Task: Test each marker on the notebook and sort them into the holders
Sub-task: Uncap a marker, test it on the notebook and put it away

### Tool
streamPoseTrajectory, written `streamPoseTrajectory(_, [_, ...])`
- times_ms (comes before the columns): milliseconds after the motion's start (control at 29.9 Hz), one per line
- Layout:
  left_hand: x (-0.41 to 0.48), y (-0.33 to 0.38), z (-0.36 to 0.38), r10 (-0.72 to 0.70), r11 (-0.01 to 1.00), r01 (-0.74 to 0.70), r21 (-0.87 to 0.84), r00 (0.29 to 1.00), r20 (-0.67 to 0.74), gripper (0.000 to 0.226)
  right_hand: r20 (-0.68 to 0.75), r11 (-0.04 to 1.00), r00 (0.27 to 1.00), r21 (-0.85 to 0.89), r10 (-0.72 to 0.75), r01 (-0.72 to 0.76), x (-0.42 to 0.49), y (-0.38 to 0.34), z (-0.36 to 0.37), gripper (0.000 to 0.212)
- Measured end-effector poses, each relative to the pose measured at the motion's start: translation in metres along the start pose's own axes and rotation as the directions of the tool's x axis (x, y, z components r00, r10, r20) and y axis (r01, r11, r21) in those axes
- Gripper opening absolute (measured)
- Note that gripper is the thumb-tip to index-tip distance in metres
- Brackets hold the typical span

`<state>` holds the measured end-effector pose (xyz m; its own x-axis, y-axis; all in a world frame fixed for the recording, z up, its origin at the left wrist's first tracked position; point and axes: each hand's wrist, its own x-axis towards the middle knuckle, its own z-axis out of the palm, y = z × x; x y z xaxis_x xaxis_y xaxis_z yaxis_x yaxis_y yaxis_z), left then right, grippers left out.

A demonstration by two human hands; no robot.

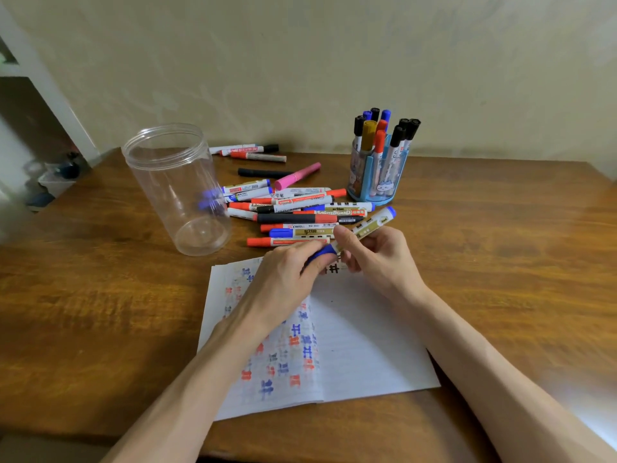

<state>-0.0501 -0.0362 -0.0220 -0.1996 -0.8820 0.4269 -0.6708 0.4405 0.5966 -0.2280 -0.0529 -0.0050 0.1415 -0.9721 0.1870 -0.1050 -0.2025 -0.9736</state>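
Over the open notebook point(367, 345), the right hand point(377, 259) grips a blue marker point(367, 227); the left hand point(283, 275) pinches its cap point(322, 253); next, likely uncapping and a test stroke.

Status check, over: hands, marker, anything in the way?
Both hands on blue marker: left hand on cap, right hand on barrel, above notebook. Clear jar empty. Blue holder part-filled. Nothing blocking.
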Motion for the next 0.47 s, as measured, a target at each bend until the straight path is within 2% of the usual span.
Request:
streamPoseTrajectory(201, [-0.001,0.009,-0.001,-0.020,0.991,0.026,-0.130,0.999,0.049,0.028,0.018,1.000,1.000,-0.007,0.001,-0.001,-0.003,-0.007,-0.008,0.027])
streamPoseTrajectory(334, [0.003,0.013,-0.005,-0.067,0.949,0.123,-0.290,0.978,0.195,0.024,0.054,1.000,0.998,-0.010,-0.021,0.021,-0.009,-0.014,-0.014,0.020])
streamPoseTrajectory(468, [0.004,0.011,-0.004,-0.045,0.970,0.071,-0.233,0.992,0.117,0.033,0.004,0.996,1.000,0.086,0.000,-0.001,-0.008,-0.014,-0.013,0.024])
